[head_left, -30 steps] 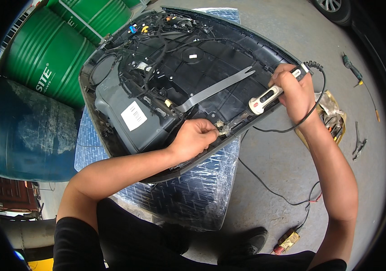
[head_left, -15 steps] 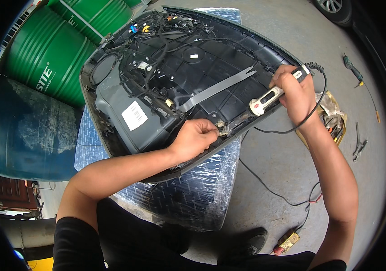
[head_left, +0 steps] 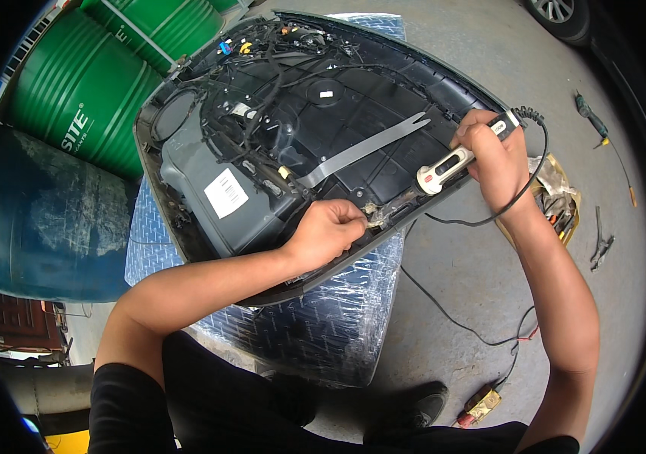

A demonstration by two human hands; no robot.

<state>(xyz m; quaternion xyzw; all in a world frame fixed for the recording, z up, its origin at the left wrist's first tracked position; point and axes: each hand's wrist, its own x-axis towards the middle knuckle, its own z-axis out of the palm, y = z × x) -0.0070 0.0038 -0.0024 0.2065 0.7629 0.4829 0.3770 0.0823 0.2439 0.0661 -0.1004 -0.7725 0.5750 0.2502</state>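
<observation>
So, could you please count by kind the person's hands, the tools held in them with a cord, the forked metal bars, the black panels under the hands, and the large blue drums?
Hands: 2 (left hand, right hand)
Corded tool: 1
Forked metal bar: 1
Black panel: 1
Large blue drum: 1
Total: 6

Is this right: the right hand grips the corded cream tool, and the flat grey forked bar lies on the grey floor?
No: in the head view, the flat grey forked bar lies on the black plastic panel, not the floor. The right hand does grip the corded cream tool.
</observation>
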